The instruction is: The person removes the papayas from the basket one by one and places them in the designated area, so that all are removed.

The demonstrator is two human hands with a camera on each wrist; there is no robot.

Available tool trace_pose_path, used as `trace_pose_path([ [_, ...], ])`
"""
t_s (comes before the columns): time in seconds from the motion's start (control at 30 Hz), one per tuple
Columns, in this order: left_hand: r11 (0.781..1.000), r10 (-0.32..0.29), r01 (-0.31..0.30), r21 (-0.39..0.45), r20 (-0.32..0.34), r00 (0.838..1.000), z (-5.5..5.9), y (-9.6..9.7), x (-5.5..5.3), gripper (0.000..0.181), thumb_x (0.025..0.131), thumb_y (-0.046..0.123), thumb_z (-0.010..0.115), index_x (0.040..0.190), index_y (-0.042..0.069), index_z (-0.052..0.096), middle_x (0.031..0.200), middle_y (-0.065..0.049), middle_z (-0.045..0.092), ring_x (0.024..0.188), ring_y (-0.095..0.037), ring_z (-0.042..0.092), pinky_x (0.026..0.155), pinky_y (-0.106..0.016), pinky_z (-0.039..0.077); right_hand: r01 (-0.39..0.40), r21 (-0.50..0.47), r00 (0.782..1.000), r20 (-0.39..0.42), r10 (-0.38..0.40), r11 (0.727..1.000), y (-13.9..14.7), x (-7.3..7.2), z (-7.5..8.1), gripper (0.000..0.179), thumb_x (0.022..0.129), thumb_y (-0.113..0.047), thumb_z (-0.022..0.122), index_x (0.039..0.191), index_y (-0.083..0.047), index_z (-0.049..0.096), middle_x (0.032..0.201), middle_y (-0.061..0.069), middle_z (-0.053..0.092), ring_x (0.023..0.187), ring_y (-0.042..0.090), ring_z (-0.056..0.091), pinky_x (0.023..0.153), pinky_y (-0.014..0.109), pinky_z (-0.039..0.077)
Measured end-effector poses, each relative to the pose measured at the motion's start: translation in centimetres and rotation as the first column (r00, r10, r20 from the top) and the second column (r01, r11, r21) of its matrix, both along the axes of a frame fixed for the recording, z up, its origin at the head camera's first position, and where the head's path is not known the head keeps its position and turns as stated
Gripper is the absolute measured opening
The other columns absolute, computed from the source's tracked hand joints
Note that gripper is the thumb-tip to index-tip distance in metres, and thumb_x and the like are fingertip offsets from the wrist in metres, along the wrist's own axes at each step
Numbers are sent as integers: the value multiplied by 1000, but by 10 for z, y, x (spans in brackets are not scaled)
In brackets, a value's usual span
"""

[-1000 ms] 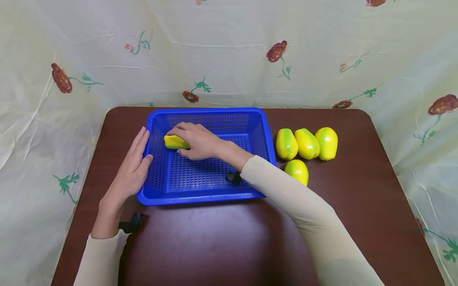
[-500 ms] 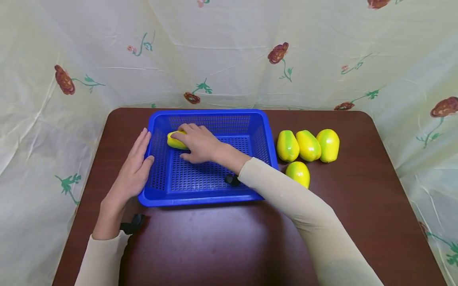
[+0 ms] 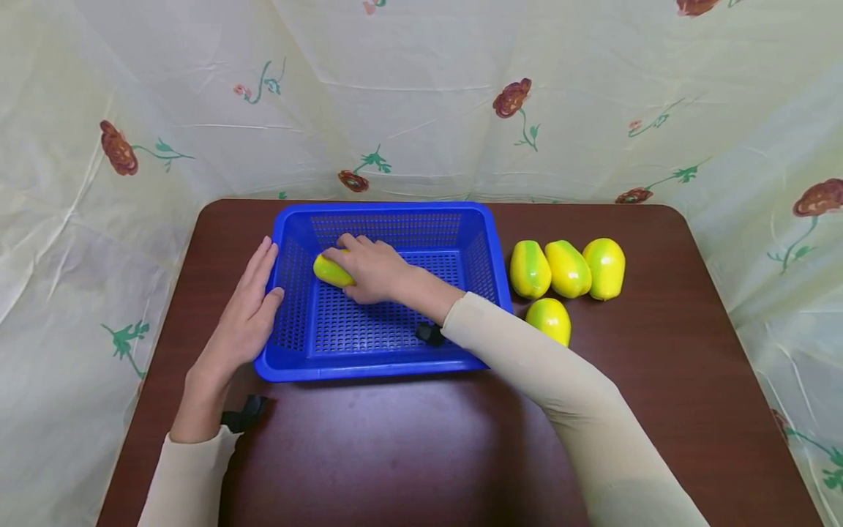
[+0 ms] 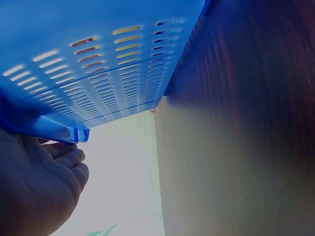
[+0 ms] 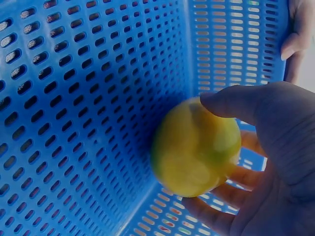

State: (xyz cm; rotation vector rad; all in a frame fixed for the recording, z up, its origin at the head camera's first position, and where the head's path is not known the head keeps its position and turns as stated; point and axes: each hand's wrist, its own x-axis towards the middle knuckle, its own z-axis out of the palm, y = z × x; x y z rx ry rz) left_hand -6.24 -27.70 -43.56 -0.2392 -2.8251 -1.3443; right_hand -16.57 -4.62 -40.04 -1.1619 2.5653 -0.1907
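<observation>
A blue plastic basket (image 3: 316,372) with slotted walls stands on the table. Inside it, near the left end, my right hand (image 3: 378,272) holds a glossy yellow-green papaya-like fruit (image 3: 331,271). In the right wrist view the thumb lies on top of this fruit (image 5: 194,147) and the fingers curl round its far side. My left hand (image 3: 246,315) rests along the outside of the basket's left rim with straight fingers. From the left wrist, that hand (image 4: 44,182) appears beneath the rim, beside the slotted wall (image 4: 108,59).
Right of the basket, three similar fruits (image 3: 568,269) lie in a row. A fourth fruit (image 3: 549,320) sits in front of them, partly behind my right sleeve (image 3: 527,351). A flowered curtain (image 3: 421,110) hangs behind the brown table (image 3: 395,446).
The right hand's grip on the fruit has altered, and the fruit has turned and shifted slightly right and toward me within the basket. The left hand stays on the rim.
</observation>
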Motion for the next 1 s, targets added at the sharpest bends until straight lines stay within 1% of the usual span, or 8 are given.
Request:
trace_pose_path([
  [0.13, 1000, 0, 0, 6, 3, 1000, 0, 0, 0, 67, 110, 14, 40, 172, 15, 14, 181, -5, 4, 168, -38, 7, 131, -71, 8, -4, 6, 1000, -5, 4, 1000, 1, 0, 0, 71, 98, -30, 72, 162, -21, 44, 152, 11, 52, 124, 25, 59, 96, 39, 59],
  [0.27, 1000, 2, -2, 8, 5, 1000, 0, 0, 0, 67, 110, 14, 40, 172, 15, 14, 181, -6, 5, 168, -38, 7, 130, -72, 8, 3, 5, 1000, 5, -3, 1000, 2, 0, 0, 71, 97, -26, 72, 162, -22, 43, 148, 11, 53, 118, 25, 62, 91, 40, 61],
  [0.47, 1000, 3, -3, 8, 6, 1000, 0, 0, 0, 67, 110, 13, 40, 172, 15, 14, 181, -6, 5, 167, -39, 8, 130, -72, 9, 15, 4, 999, 33, -15, 1000, 4, -1, 1, 75, 96, -25, 71, 164, -23, 39, 143, 12, 55, 110, 24, 66, 88, 41, 61],
  [0.7, 1000, 4, -4, 5, -6, 1000, -2, 1, -1, 67, 110, 13, 40, 172, 14, 15, 181, -8, 6, 167, -39, 9, 130, -72, 9, 9, 1, 1000, 16, -9, 1000, 13, 0, 5, 67, 101, -32, 67, 162, -24, 42, 142, 10, 57, 112, 24, 64, 87, 41, 62],
  [0.9, 1000, 4, -4, 5, -6, 1000, -2, 1, -1, 67, 109, 13, 40, 171, 13, 15, 181, -7, 5, 167, -39, 9, 130, -71, 9, 4, -5, 1000, 13, -4, 1000, 17, 3, 8, 68, 100, -33, 69, 161, -23, 43, 142, 11, 57, 114, 24, 64, 88, 40, 62],
  [1.0, 1000, 6, -6, 2, -4, 1000, -1, 1, 0, 67, 109, 13, 40, 171, 12, 15, 181, -6, 5, 167, -39, 9, 131, -71, 9, 3, -17, 999, 34, -3, 1000, 19, 6, 10, 68, 99, -34, 70, 161, -23, 44, 141, 10, 57, 114, 23, 63, 88, 40, 61],
])
